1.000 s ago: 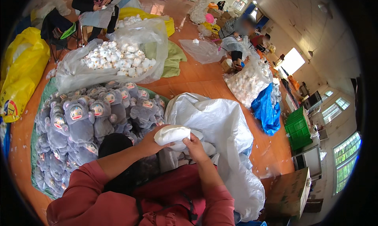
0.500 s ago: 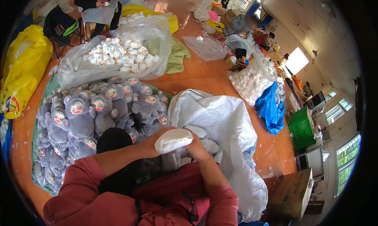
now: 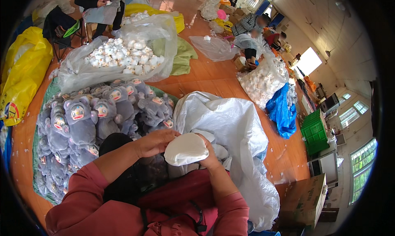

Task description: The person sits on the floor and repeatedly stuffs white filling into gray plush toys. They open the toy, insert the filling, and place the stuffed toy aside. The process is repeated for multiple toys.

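A white, rounded, padded cloth piece point(image 3: 186, 149) is held up in front of my body, its broad smooth side showing. My right hand point(image 3: 210, 153) grips it along its right edge, with most of the fingers behind it. At its upper left edge is my left hand point(image 3: 158, 142), fingers bent and drawn together; whatever is between the fingertips is hidden. Below and behind the hands, more white pieces point(image 3: 221, 151) lie in a large open white woven sack point(image 3: 242, 129). Grey plush toys point(image 3: 80, 125) with printed faces are piled to the left on a green sheet.
Beyond the plush pile, a clear plastic bag point(image 3: 160, 30) holds many small white stuffed parts. A yellow sack point(image 3: 26, 71) stands at far left. To the right are a blue bag point(image 3: 283, 112), a green crate point(image 3: 314, 131) and a cardboard box point(image 3: 302, 201). Other people sit working farther back.
The white piece has shifted slightly right and turned, so more of its broad side shows. My left hand has moved toward its upper left edge, with more of the fingers visible.
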A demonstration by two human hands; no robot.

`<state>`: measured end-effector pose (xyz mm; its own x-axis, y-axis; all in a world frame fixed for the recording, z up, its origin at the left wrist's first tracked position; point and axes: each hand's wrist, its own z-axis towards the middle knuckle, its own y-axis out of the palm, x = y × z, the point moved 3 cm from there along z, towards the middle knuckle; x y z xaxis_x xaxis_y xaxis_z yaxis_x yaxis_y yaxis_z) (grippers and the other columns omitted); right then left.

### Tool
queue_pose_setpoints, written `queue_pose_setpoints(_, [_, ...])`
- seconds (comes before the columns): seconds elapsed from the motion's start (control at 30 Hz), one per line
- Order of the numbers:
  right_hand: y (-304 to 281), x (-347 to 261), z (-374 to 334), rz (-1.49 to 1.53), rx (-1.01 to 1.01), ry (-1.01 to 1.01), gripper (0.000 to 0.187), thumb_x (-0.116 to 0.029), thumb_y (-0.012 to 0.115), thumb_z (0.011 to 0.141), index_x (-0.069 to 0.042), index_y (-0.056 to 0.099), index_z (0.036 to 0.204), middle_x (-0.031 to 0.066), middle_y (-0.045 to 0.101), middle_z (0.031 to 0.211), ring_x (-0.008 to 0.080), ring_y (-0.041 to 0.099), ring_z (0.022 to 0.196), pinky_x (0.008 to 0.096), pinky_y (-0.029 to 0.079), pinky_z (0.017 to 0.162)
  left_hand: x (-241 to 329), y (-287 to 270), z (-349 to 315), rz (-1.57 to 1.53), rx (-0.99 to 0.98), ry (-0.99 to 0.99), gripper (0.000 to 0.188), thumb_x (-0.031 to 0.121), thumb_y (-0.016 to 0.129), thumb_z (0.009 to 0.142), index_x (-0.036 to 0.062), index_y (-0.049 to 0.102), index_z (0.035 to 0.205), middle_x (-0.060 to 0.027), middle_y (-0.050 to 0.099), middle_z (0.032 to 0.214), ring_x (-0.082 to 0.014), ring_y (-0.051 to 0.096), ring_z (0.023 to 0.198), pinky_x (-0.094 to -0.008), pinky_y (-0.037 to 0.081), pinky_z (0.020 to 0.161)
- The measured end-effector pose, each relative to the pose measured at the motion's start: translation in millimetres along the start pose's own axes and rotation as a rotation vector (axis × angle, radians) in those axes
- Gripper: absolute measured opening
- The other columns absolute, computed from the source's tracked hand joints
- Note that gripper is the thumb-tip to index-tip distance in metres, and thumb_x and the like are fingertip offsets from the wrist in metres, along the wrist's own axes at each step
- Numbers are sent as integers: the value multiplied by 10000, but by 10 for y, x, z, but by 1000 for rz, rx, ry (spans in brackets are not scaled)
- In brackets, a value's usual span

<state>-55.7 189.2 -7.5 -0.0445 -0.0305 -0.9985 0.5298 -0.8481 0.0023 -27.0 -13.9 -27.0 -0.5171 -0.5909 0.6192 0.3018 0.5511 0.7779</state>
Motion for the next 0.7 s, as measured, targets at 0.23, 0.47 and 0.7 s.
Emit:
queue_pose_setpoints(0.23, [-11,171,34,268,-75,112,269,-61,643,882,-46,635,1151,15,670,1051,102,628,923,259,511,841,-62,63,-52,196,142,-66,412,193,746,855,25,555,1178,-52,605,1073,-153,582,974,-303,471,827])
queue_pose_setpoints(0.47, [57,435,64,368,-61,256,268,-69,551,917,-19,602,1176,55,667,1046,138,641,947,292,533,839,-114,36,-10,596,362,-87,469,160,818,770,4,581,1144,-66,628,1005,-144,589,905,-278,467,768])
queue_pose_setpoints(0.7, [43,663,103,228,-39,90,286,-140,524,926,-19,608,1171,70,670,1035,170,651,924,301,522,794,-165,-72,21,604,383,22,480,217,803,803,35,547,1165,-96,616,1038,-162,605,893,-310,501,740])
